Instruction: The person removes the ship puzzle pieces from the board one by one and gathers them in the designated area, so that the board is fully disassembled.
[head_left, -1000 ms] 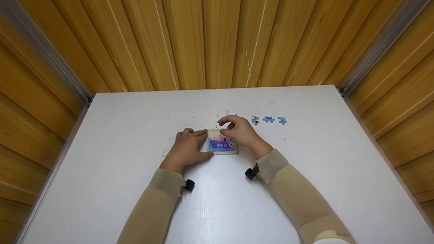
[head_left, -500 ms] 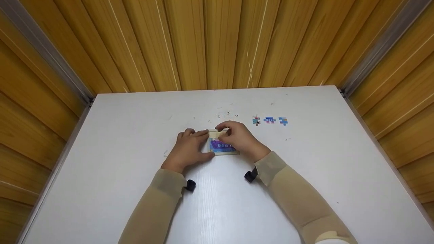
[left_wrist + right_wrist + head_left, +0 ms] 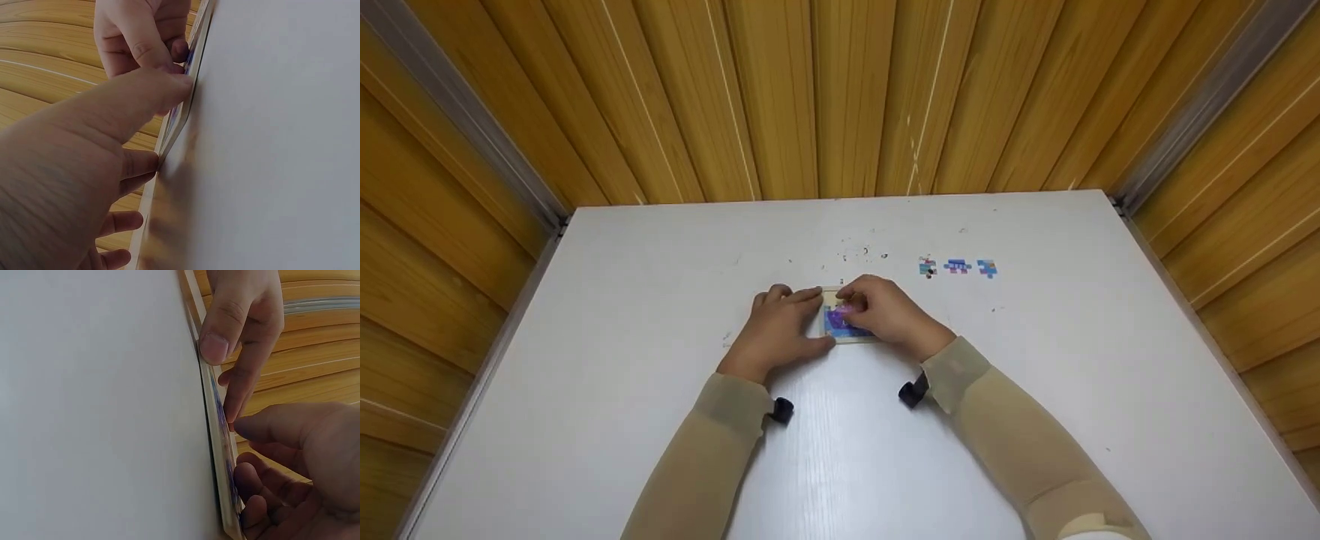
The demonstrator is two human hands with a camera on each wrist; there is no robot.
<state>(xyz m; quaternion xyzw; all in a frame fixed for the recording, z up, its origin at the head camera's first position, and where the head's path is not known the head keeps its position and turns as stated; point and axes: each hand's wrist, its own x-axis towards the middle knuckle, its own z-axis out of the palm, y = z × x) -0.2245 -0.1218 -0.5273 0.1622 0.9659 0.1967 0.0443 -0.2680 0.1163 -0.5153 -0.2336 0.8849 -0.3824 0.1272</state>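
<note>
1. My unclenched left hand [image 3: 778, 327] braces the jigsaw tray [image 3: 855, 340], inward from the middle of the table's [image 3: 840, 450] far edge.
2. My right hand [image 3: 886, 309] curls over it; I can't tell whether it grasps anything.
3. Pressing unevenly could unseat its pieces [image 3: 835, 321].

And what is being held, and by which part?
The left hand holds the puzzle board by its left corners; for the right hand, I cannot tell.

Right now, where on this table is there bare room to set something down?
Bare tabletop lies between the left sleeve and right sleeve, and from the left sleeve to the table's left edge. It's crowded at the puzzle tray, where the left hand and right hand are, and beyond to its right, around three puzzle pieces.
</note>
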